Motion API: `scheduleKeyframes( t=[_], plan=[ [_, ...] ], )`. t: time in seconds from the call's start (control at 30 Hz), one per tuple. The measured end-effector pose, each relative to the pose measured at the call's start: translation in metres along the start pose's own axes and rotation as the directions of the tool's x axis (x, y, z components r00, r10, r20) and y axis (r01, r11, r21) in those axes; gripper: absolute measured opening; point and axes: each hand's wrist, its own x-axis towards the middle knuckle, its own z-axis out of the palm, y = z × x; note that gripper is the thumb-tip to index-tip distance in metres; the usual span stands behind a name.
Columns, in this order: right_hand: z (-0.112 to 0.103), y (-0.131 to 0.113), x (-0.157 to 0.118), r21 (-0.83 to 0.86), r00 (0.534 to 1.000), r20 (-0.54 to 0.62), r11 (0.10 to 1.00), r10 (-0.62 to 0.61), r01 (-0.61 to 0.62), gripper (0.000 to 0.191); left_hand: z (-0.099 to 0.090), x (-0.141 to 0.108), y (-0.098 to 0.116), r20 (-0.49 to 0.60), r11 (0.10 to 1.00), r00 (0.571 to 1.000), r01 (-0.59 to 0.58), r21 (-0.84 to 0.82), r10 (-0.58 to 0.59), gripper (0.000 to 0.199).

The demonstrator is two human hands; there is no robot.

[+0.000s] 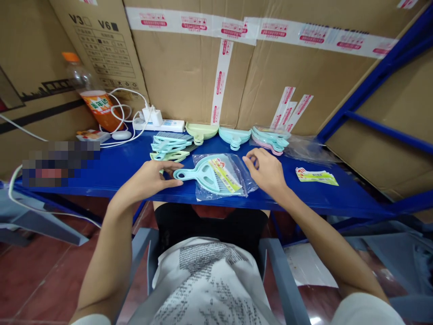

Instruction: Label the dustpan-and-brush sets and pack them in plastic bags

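Note:
A light-blue mini dustpan (199, 174) lies handle-left on the table, with a comb-like row of bristles and a yellow-green label card (225, 175) on its wide end. Clear film of a plastic bag (249, 180) surrounds the wide end, while the handle sticks out. My left hand (152, 178) has thumb and fingers closed around the handle's ringed tip. At the bag's right edge, my right hand (266, 170) has curled fingers pinched on the film; the fingertips are partly hidden.
Behind stand stacks of green dustpans (202, 132), blue dustpans (234, 136) and mixed-colour pieces (270, 139). Small brushes (171, 145) are piled left. Spare label cards (317, 176) and clear bags (309, 149) lie right. A drink bottle (98, 101) and power strip (165, 125) stand back left.

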Motion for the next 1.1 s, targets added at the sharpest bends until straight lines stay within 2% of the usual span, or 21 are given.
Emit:
scheduleKeyframes(
  t=[0.03, 0.07, 0.13, 0.17, 0.2, 0.23, 0.3, 0.4, 0.47, 0.53, 0.6, 0.7, 0.77, 0.87, 0.97, 1.03, 1.1],
  plan=[
    [-0.003, -0.009, -0.011, -0.003, 0.988, -0.047, 0.989, -0.145, 0.145, 0.027, 0.0, -0.001, 0.002, -0.002, 1.0, 1.0, -0.005, 0.025, 0.005, 0.066],
    [-0.004, -0.018, -0.021, -0.011, 0.95, -0.068, 0.952, -0.305, 0.305, 0.031, 0.0, -0.002, 0.003, 0.005, 0.999, 1.0, -0.005, 0.046, 0.005, 0.065],
    [-0.002, -0.036, -0.04, -0.046, 0.819, -0.041, 0.819, -0.573, 0.571, 0.048, -0.001, -0.005, 0.006, 0.047, 0.998, 0.999, -0.015, 0.065, 0.012, 0.065],
    [0.002, -0.042, -0.048, -0.069, 0.758, -0.008, 0.756, -0.653, 0.651, 0.06, -0.003, -0.007, 0.007, 0.086, 0.998, 0.996, -0.031, 0.059, 0.026, 0.066],
    [0.007, -0.046, -0.054, -0.093, 0.716, 0.027, 0.712, -0.697, 0.696, 0.069, -0.005, -0.009, 0.008, 0.136, 0.998, 0.99, -0.054, 0.04, 0.048, 0.066],
    [0.014, -0.048, -0.059, -0.122, 0.697, 0.055, 0.688, -0.715, 0.715, 0.074, -0.008, -0.012, 0.008, 0.188, 0.997, 0.98, -0.074, 0.009, 0.071, 0.065],
    [0.027, -0.045, -0.066, -0.193, 0.696, 0.061, 0.676, -0.716, 0.712, 0.068, -0.016, -0.017, 0.005, 0.234, 0.994, 0.967, -0.086, -0.062, 0.099, 0.063],
    [0.039, -0.03, -0.073, -0.275, 0.683, 0.001, 0.657, -0.73, 0.702, 0.051, -0.028, -0.023, -0.001, 0.112, 0.992, 0.99, -0.075, -0.104, 0.087, 0.059],
    [0.039, -0.02, -0.077, -0.281, 0.669, -0.02, 0.647, -0.743, 0.709, 0.047, -0.03, -0.023, -0.002, 0.029, 0.992, 0.995, -0.093, -0.081, 0.095, 0.056],
    [0.035, -0.013, -0.081, -0.262, 0.694, -0.019, 0.673, -0.72, 0.691, 0.048, -0.026, -0.021, -0.001, 0.015, 0.988, 0.989, -0.146, -0.051, 0.147, 0.05],
    [0.03, -0.008, -0.084, -0.245, 0.757, -0.009, 0.735, -0.654, 0.632, 0.057, -0.017, -0.018, 0.004, 0.049, 0.965, 0.964, -0.258, -0.04, 0.26, 0.041],
    [0.026, 0.0, -0.088, -0.238, 0.862, -0.001, 0.838, -0.507, 0.492, 0.08, 0.002, -0.013, 0.009, 0.158, 0.874, 0.86, -0.484, -0.045, 0.484, 0.036],
    [0.025, 0.006, -0.092, -0.214, 0.904, 0.011, 0.882, -0.428, 0.421, 0.086, 0.013, -0.011, 0.009, 0.212, 0.817, 0.796, -0.576, -0.026, 0.567, 0.046],
    [0.017, 0.016, -0.093, -0.078, 0.922, 0.064, 0.919, -0.382, 0.386, 0.081, 0.025, -0.008, 0.006, 0.256, 0.78, 0.758, -0.625, 0.02, 0.6, 0.067],
    [-0.002, 0.026, -0.081, 0.2, 0.922, 0.166, 0.927, -0.351, 0.317, 0.073, 0.029, -0.005, 0.005, 0.33, 0.77, 0.735, -0.637, 0.035, 0.592, 0.074],
    [-0.013, 0.032, -0.063, 0.372, 0.939, 0.2, 0.908, -0.28, 0.192, 0.064, 0.028, -0.005, 0.006, 0.384, 0.78, 0.731, -0.625, 0.044, 0.564, 0.074],
    [-0.016, 0.038, -0.038, 0.489, 0.968, 0.202, 0.872, -0.15, 0.034, 0.053, 0.026, -0.006, 0.007, 0.426, 0.794, 0.731, -0.606, 0.049, 0.532, 0.078]
  ],
)
